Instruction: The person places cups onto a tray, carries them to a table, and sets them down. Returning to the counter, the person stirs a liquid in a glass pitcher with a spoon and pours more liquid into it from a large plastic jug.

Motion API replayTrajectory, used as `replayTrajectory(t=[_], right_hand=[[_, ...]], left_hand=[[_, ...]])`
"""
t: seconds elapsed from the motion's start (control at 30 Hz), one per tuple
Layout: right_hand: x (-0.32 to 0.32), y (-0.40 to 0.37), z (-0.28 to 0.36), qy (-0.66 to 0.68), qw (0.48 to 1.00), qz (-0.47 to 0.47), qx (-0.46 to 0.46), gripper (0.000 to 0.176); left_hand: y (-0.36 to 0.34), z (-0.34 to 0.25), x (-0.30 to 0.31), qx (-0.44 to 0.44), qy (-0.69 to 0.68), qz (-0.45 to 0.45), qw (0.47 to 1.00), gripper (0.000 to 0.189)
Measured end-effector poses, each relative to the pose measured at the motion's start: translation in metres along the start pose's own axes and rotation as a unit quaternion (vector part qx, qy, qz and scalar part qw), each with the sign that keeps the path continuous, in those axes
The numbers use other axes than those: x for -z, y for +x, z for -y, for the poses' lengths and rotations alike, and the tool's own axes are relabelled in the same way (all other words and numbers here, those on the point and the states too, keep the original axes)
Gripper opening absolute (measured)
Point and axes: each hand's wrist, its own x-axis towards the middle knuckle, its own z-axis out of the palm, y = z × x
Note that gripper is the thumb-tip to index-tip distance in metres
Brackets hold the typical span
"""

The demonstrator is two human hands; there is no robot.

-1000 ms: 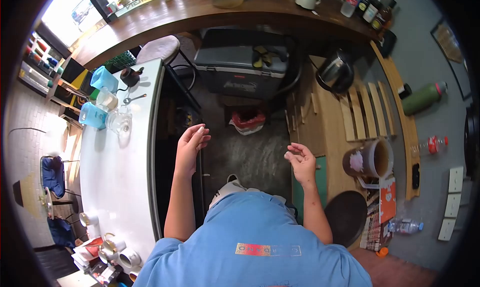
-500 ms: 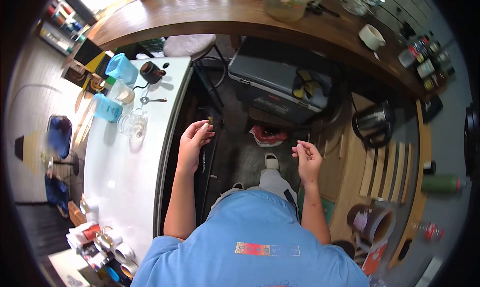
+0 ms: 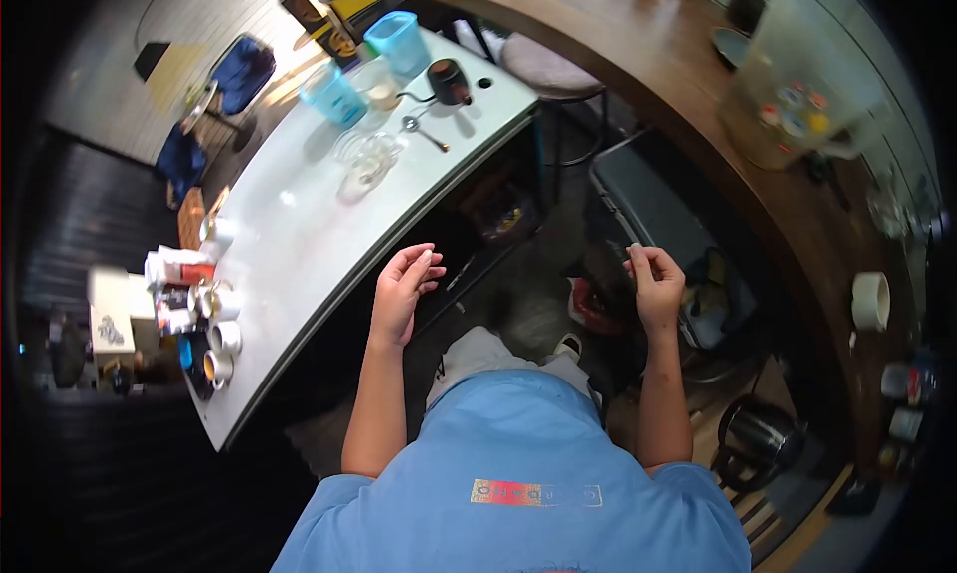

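My left hand (image 3: 403, 292) is raised in front of the body, its fingers loosely bent and apart, with nothing visible in it. It is nearest to the front edge of the white counter (image 3: 299, 234), without touching it. My right hand (image 3: 658, 288) hangs in the air over the floor, near a grey cooler box (image 3: 658, 209). Its fingers are half curled, the thumb close to the index finger, and I see nothing held there. On the counter's far part are a spoon (image 3: 427, 134), a clear glass vessel (image 3: 369, 159) and a dark brown pot (image 3: 448, 81).
Blue containers (image 3: 397, 44) stand at the counter's back, and several cups (image 3: 221, 336) at its left end. A wooden bar (image 3: 797, 224) curves along the right, bearing a clear pitcher (image 3: 788, 94) and a white mug (image 3: 869, 301). A black kettle (image 3: 758, 438) sits lower right.
My view has turned left, so the counter, cooler and bar appear rotated and shifted to the right. Both hands stay raised with nothing visible in them.
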Motion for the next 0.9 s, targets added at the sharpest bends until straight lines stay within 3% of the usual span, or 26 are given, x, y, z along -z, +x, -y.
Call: replayTrajectory(t=[0.23, 0.57, 0.9], right_hand=[[-0.062, 0.027, -0.021, -0.008, 0.996, 0.082, -0.047, 0.012], [-0.173, 0.077, 0.002, -0.052, 0.994, 0.095, -0.012, 0.014], [-0.254, 0.099, -0.008, -0.072, 0.989, 0.131, -0.018, 0.014]], left_hand=[[0.005, 0.011, 0.054, 0.017, -0.043, -0.134, 0.99, 0.028], [0.085, -0.011, 0.128, -0.006, -0.095, -0.133, 0.987, 0.03], [0.156, -0.035, 0.167, -0.004, -0.01, -0.118, 0.993, 0.041]])
